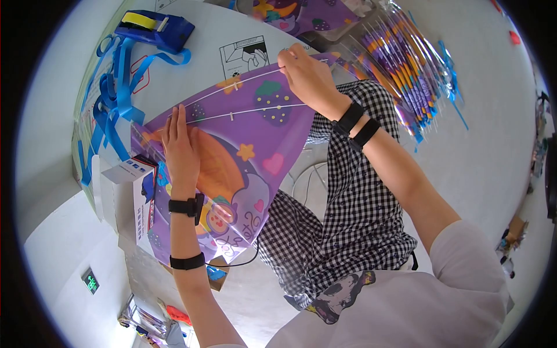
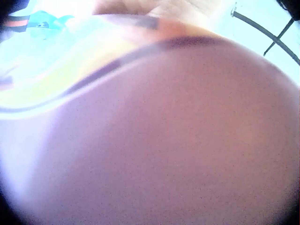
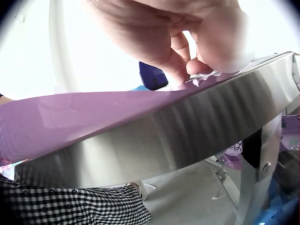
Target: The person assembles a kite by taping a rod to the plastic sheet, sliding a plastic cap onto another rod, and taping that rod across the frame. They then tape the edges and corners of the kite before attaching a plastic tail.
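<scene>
The purple kite (image 1: 255, 133) lies over the table's edge, its printed end hanging toward the person's checked lap. The left hand (image 1: 181, 145) lies flat on it with fingers straight, seemingly pinning the sheet. Farther out, the right hand (image 1: 307, 75) pinches the end of a thin white rod (image 1: 243, 82) at the kite's corner. The kite's lettering and the white box's (image 1: 139, 197) print are unreadable; the instruction sheet (image 1: 243, 55) shows only drawn hands

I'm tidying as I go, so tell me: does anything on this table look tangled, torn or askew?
The blue ribbon lies in a loose tangle beside the tape dispenser. The purple kite looks intact: the left hand presses it flat, and the right hand pinches its far edge.
</scene>
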Demonstrator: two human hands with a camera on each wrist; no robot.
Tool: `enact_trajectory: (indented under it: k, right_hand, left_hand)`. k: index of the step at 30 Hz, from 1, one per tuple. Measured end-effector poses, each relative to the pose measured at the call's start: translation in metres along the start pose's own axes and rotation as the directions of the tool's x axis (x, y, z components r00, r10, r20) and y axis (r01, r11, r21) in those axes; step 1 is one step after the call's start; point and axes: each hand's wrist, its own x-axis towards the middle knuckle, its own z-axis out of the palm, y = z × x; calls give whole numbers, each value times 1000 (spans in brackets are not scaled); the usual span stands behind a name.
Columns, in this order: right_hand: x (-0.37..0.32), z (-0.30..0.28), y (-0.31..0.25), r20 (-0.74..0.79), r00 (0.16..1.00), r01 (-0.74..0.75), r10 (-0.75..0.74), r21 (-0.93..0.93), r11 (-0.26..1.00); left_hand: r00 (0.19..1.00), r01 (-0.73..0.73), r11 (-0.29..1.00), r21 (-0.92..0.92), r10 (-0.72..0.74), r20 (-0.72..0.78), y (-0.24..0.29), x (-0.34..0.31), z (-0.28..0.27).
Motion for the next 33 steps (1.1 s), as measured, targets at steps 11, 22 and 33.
enact_trajectory:
  k: [11, 22, 33]
  right_hand:
    - [0, -1, -1, 8, 1000, -16, 16, 6, 1000]
    - [1, 0, -1, 0, 1000, -1, 1, -38, 999]
    - [4, -11, -11, 11, 1000, 9, -9, -47, 999]
  left_hand:
    - [1000, 9, 1000, -10, -9, -12, 1, 0, 0]
    - [1000, -12, 1000, -6, 12, -22, 0, 1, 0]
    - [998, 59, 998, 6, -59, -18, 4, 0, -5]
